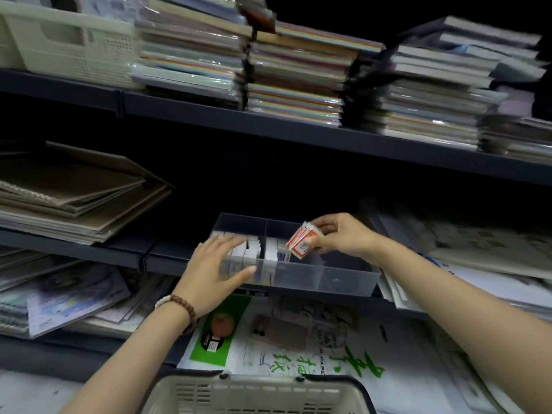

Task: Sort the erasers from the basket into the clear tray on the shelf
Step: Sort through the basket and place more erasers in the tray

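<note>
Plainly, a small fanned stack of red-and-white erasers (302,242) was pinched between the thumb and curled fingers of the right hand (343,234), held just above the right compartment of the clear tray (337,277). The tray was seen at the front of the dark middle shelf (89,249), split by a divider. White-wrapped erasers (252,249) were packed upright in its left compartment, and a few more were stood beside the divider on the right. The left hand (215,270) was laid flat over the tray's left front corner, fingers straight, thumb against the front wall, nothing gripped. A bead bracelet (182,309) was worn on that wrist. The cream basket (254,395) was seen at the bottom edge, well below the tray; its contents could not be made out. Stacked paper packs (292,76) were blurred on the upper shelf.
</note>
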Demonstrator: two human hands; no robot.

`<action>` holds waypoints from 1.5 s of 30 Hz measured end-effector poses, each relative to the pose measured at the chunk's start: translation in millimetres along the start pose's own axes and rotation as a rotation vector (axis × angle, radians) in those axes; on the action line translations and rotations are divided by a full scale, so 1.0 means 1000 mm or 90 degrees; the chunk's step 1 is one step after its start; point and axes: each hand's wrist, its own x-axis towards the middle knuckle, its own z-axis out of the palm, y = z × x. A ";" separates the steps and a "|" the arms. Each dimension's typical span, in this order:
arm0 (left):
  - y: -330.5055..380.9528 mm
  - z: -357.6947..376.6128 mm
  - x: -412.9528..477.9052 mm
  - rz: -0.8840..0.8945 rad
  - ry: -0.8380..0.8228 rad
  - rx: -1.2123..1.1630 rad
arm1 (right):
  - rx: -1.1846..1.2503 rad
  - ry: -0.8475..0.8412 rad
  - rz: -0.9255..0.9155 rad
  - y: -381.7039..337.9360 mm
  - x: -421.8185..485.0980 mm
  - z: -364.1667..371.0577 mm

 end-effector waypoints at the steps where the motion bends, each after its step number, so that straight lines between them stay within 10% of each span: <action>1: -0.006 0.000 0.000 -0.018 -0.010 0.013 | -0.037 -0.014 0.004 -0.002 0.007 0.002; 9: -0.019 0.005 -0.001 -0.038 -0.057 -0.011 | -0.216 -0.051 0.030 0.000 0.031 0.042; 22: -0.018 0.008 -0.005 -0.027 -0.052 -0.006 | -0.061 0.089 0.092 0.020 0.022 0.052; 32: -0.021 -0.012 -0.074 -0.075 -0.082 -0.059 | 0.071 0.180 -0.110 0.026 -0.038 0.064; 36: -0.048 -0.013 -0.125 -0.231 -0.183 -0.073 | 0.261 0.039 0.014 0.065 -0.060 0.131; 45: -0.137 0.016 -0.264 -0.566 -0.303 -0.103 | 0.157 -0.348 0.349 0.195 -0.090 0.346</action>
